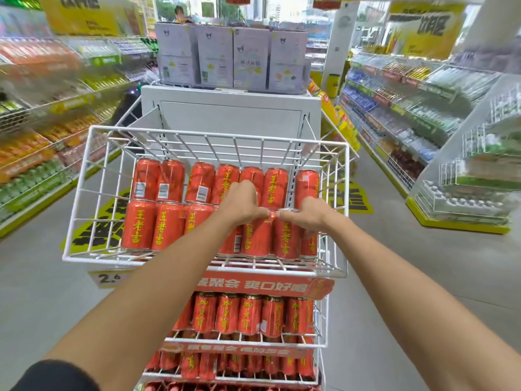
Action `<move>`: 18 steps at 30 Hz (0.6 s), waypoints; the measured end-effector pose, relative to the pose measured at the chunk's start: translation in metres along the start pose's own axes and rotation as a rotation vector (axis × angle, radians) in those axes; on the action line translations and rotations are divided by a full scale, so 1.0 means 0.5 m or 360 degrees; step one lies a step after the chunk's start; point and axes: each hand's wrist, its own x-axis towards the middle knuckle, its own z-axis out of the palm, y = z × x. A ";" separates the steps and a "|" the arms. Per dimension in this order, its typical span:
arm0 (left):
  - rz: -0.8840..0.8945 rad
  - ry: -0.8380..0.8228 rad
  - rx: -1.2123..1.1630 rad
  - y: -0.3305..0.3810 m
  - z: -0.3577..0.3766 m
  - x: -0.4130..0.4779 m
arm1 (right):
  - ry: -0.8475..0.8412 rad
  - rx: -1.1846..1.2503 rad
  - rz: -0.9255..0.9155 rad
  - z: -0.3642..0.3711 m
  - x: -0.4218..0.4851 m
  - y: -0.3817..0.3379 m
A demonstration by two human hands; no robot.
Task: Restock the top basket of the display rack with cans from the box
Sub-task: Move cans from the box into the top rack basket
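Both hands (272, 210) grip front-row cans (259, 235) in the top basket (197, 134)

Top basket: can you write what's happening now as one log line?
step: placing cans | left hand: on front-row can | right hand: on can | top basket: two red rows

We have 1 view, worn on the head, looking forward and down a shop aisle. It sits close above the white wire top basket (84, 193), with both forearms reaching in from the bottom edge. The wide lens bends the side shelves (408, 114).
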 end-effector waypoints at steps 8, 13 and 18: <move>0.0034 0.0014 0.0056 -0.002 -0.002 -0.001 | 0.0254 -0.0033 0.0105 0.027 0.014 0.001; -0.0012 0.0079 0.0119 0.005 0.005 -0.013 | 0.0377 0.0018 0.0160 0.040 0.015 0.005; -0.0007 0.0191 0.0223 0.021 0.020 -0.024 | 0.0533 0.0041 0.0168 0.050 0.002 0.004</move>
